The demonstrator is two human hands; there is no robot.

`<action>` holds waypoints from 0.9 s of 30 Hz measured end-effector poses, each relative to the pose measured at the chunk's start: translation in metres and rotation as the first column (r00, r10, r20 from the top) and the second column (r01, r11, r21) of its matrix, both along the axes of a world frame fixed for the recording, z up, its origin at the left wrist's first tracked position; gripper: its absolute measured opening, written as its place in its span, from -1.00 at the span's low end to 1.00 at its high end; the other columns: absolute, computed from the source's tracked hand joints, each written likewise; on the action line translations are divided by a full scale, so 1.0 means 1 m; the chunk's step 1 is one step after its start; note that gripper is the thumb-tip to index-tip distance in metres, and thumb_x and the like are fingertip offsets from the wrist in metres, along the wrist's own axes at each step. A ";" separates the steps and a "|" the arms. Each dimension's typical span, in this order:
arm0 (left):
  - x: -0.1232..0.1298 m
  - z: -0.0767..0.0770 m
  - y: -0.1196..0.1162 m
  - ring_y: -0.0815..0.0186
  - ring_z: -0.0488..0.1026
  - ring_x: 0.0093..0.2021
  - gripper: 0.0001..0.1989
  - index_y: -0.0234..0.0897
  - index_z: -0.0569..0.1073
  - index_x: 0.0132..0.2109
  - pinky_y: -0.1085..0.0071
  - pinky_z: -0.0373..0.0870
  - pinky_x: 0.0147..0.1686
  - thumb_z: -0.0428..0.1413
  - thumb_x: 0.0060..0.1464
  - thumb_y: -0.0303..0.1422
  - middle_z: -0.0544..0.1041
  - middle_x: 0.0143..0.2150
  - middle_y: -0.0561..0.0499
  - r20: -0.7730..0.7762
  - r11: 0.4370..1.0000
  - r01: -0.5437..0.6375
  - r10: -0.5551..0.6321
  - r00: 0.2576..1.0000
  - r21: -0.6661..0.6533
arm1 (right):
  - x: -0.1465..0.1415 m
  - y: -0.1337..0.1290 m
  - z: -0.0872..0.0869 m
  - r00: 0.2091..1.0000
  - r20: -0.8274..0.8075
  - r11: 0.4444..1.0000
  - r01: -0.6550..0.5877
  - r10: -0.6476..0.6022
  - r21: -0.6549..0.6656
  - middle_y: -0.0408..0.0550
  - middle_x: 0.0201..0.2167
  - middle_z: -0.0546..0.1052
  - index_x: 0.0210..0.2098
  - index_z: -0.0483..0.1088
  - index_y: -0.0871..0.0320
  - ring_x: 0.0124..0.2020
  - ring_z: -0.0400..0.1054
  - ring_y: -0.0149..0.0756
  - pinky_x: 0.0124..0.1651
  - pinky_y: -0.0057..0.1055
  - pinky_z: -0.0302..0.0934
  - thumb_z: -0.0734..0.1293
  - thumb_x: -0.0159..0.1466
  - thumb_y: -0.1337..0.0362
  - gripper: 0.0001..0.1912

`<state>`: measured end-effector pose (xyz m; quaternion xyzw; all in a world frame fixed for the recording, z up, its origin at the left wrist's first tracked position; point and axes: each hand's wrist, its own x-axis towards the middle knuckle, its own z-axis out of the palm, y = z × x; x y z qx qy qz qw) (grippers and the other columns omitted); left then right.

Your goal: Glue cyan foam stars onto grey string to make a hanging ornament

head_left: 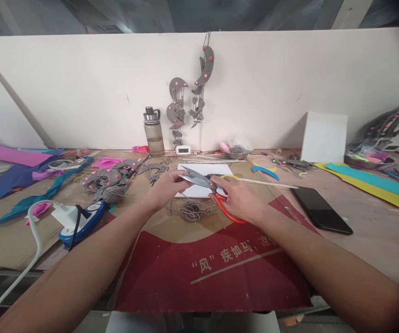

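My right hand [239, 196] grips a pair of scissors [199, 179] with red handles. Its blades are parted and point left toward my other hand. My left hand [171, 188] is closed in a pinch beside the blade tips; whatever sits between its fingers is too small to make out. Under the blades lies a white sheet [202, 191]. Just in front of it, a loose coil of grey-brown cord [192, 211] rests on the red and brown cardboard [171, 263].
A bottle [154, 136] stands at the back beside a small digital clock [183, 150]. Grey crescent hangings [206, 64] decorate the white partition. To the right lies a black phone [320, 210]. On the left are a blue power strip [84, 224] and felt crescents with cord [104, 180].
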<state>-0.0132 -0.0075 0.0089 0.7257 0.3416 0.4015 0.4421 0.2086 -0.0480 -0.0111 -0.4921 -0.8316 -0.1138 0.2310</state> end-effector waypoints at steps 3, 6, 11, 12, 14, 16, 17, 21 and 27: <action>0.000 -0.002 0.002 0.48 0.13 -0.50 -0.88 -0.30 0.49 -0.38 0.51 0.05 -0.49 0.16 -0.04 -0.33 0.26 -0.53 0.14 0.015 1.000 0.007 -0.007 1.000 -0.016 | 0.000 -0.001 0.001 1.000 0.006 1.000 0.007 -0.007 0.001 0.03 -0.30 0.45 0.12 0.25 0.12 -0.36 0.27 -0.26 -0.27 -0.38 0.10 0.19 0.29 0.12 -0.56; -0.001 -0.004 0.003 0.47 0.13 -0.50 -0.88 -0.29 0.49 -0.35 0.50 0.04 -0.50 0.17 -0.05 -0.33 0.26 -0.52 0.14 0.016 0.999 0.024 -0.024 1.000 -0.022 | 0.000 -0.001 0.001 1.000 0.011 1.000 0.018 -0.018 0.002 0.03 -0.29 0.45 0.12 0.25 0.10 -0.36 0.28 -0.26 -0.27 -0.39 0.11 0.20 0.29 0.12 -0.56; -0.003 -0.006 0.007 0.47 0.14 -0.50 -0.88 -0.30 0.48 -0.36 0.49 0.06 -0.48 0.18 -0.06 -0.33 0.27 -0.52 0.14 0.036 0.998 0.043 -0.041 0.999 -0.054 | 0.001 -0.001 0.001 1.000 0.017 1.000 0.026 -0.026 -0.006 0.03 -0.30 0.46 0.13 0.26 0.10 -0.38 0.28 -0.27 -0.29 -0.39 0.11 0.19 0.29 0.10 -0.55; -0.003 -0.006 0.007 0.47 0.15 -0.50 -0.89 -0.30 0.48 -0.37 0.49 0.07 -0.47 0.18 -0.07 -0.34 0.27 -0.53 0.14 0.039 0.997 0.046 -0.043 0.998 -0.063 | 0.001 -0.001 0.002 0.999 0.019 1.000 0.028 -0.028 -0.008 0.03 -0.30 0.46 0.13 0.26 0.10 -0.39 0.28 -0.27 -0.31 -0.39 0.10 0.18 0.29 0.09 -0.55; -0.003 -0.006 0.007 0.45 0.16 -0.50 -0.91 -0.29 0.47 -0.40 0.48 0.08 -0.46 0.17 -0.08 -0.36 0.27 -0.55 0.14 0.044 0.995 0.052 -0.049 0.998 -0.084 | 0.000 -0.001 0.002 0.999 0.016 1.000 0.028 -0.027 -0.014 0.03 -0.30 0.46 0.13 0.26 0.10 -0.40 0.27 -0.27 -0.32 -0.39 0.09 0.18 0.30 0.08 -0.54; -0.003 -0.005 0.006 0.45 0.17 -0.50 -0.94 -0.29 0.45 -0.42 0.47 0.09 -0.45 0.16 -0.10 -0.39 0.27 -0.56 0.14 0.055 0.994 0.054 -0.049 0.997 -0.099 | 0.000 -0.001 0.002 1.000 -0.008 1.000 0.015 -0.016 -0.026 0.03 -0.31 0.47 0.12 0.26 0.10 -0.39 0.28 -0.27 -0.32 -0.39 0.10 0.18 0.30 0.08 -0.55; -0.003 -0.004 0.006 0.45 0.17 -0.50 -0.95 -0.29 0.45 -0.43 0.47 0.08 -0.45 0.16 -0.11 -0.40 0.27 -0.56 0.14 0.067 0.993 0.051 -0.044 0.997 -0.106 | -0.001 -0.001 0.002 1.000 -0.026 0.999 0.005 -0.005 -0.034 0.03 -0.30 0.47 0.11 0.27 0.10 -0.39 0.28 -0.27 -0.31 -0.39 0.12 0.18 0.30 0.08 -0.56; -0.003 -0.005 0.007 0.46 0.16 -0.50 -0.93 -0.30 0.46 -0.41 0.47 0.07 -0.46 0.18 -0.15 -0.42 0.30 -0.54 0.14 0.127 0.988 0.030 -0.011 0.992 -0.149 | -0.002 -0.001 0.001 0.992 -0.123 0.999 -0.027 0.022 -0.042 0.06 -0.22 0.46 0.10 0.28 0.10 -0.34 0.30 -0.26 -0.22 -0.35 0.16 0.23 0.26 0.06 -0.54; -0.004 -0.010 0.011 0.47 0.20 -0.50 -0.83 -0.35 0.52 -0.32 0.47 0.11 -0.47 0.21 -0.09 -0.33 0.43 -0.43 0.03 0.176 0.983 0.071 -0.041 0.984 -0.169 | -0.006 -0.001 0.002 0.837 -0.547 0.982 -0.128 0.030 -0.142 -0.07 -0.35 0.46 0.00 0.32 0.13 -0.39 0.28 -0.34 -0.30 -0.40 0.16 0.27 0.23 0.05 -0.58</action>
